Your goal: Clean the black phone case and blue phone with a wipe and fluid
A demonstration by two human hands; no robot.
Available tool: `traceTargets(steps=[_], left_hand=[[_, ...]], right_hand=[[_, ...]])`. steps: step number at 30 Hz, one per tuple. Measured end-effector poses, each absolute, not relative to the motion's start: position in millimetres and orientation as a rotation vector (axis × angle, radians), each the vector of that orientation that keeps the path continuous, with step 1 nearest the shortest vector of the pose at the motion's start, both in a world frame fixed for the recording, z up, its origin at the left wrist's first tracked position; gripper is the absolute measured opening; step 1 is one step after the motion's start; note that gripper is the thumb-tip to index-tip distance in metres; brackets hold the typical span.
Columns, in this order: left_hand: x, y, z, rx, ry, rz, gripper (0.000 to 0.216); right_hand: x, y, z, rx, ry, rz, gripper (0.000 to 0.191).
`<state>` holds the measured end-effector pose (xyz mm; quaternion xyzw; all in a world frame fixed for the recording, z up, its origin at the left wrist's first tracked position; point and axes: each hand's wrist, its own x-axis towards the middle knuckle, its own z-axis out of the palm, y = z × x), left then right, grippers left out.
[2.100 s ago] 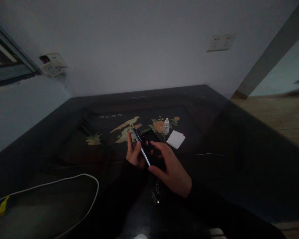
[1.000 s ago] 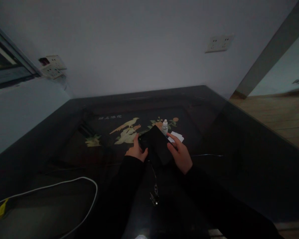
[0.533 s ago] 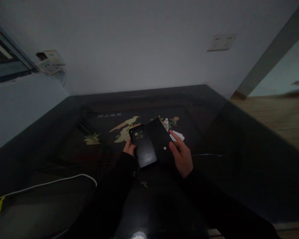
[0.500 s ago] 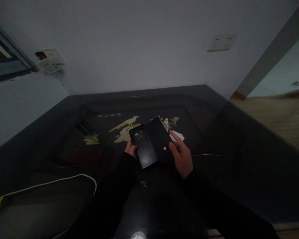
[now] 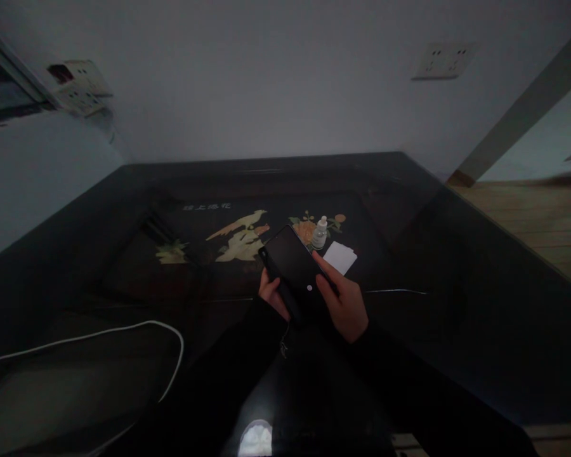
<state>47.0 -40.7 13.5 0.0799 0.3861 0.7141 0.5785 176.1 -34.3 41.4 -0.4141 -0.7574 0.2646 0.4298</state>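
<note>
A black phone (image 5: 295,260) is held screen up above the table, tilted to the left, with a small round striped mark lit near its lower end. My right hand (image 5: 345,304) grips its right edge, thumb on the face and forefinger stretched along the side. My left hand (image 5: 272,293) is closed around what looks like a black phone case (image 5: 285,297), with a thin cord charm (image 5: 283,348) dangling from it. The phone lies over most of the case, and I cannot tell whether it is seated inside.
Beyond the phone stand a small white-capped dropper bottle (image 5: 320,233) and some white cards (image 5: 341,258). The dark glossy table (image 5: 409,254) has bird and flower pictures. A white cable (image 5: 124,327) curves across the left, and a thin cord (image 5: 394,291) lies at right.
Half a second ago the phone and the case lay side by side, the case's round camera area showing. Now the phone covers it, and my left hand has come closer to my right.
</note>
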Motion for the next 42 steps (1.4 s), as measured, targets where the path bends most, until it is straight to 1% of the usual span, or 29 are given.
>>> traceTargets(steps=[4,15,19,23,25,27,29,31,35,37,39,42], left_hand=[[47,-38,1,0.222,0.870,1.722,0.046],[46,-40,0,0.301,0.868,1.692,0.050],[47,-42,2,0.282,0.882,1.689,0.050],[47,-45,4,0.306,0.902,1.698,0.056],[46,-47,5,0.378,0.910,1.715,0.055],[43,-48,8,0.473,0.958,1.745,0.053],[38,-48,11,0.563,1.042,1.754,0.052],[31,-47,16,0.628,1.090,1.746,0.054],[22,-42,22,0.689,1.031,1.697,0.057],[20,-41,24,0.723,1.019,1.639,0.057],[20,-41,24,0.758,1.029,1.594,0.057],[21,-42,24,0.809,1.021,1.567,0.060]], right_hand=[[175,-32,40,-1.063,-1.916,0.681,0.040],[172,-31,35,-1.035,-2.061,0.749,0.043],[173,-31,40,-1.145,-2.174,0.598,0.044],[174,-33,41,-1.280,-2.309,0.287,0.044],[175,-34,41,-1.301,-2.348,0.161,0.045],[176,-34,41,-1.282,-2.347,0.178,0.047],[176,-33,42,-1.189,-2.301,0.382,0.048],[177,-31,43,-1.059,-2.191,0.705,0.050],[181,-24,43,-0.865,-1.809,1.534,0.055],[185,-21,40,-0.770,-1.615,1.908,0.051],[188,-18,37,-0.711,-1.491,2.125,0.044],[191,-16,33,-0.743,-1.437,2.219,0.032]])
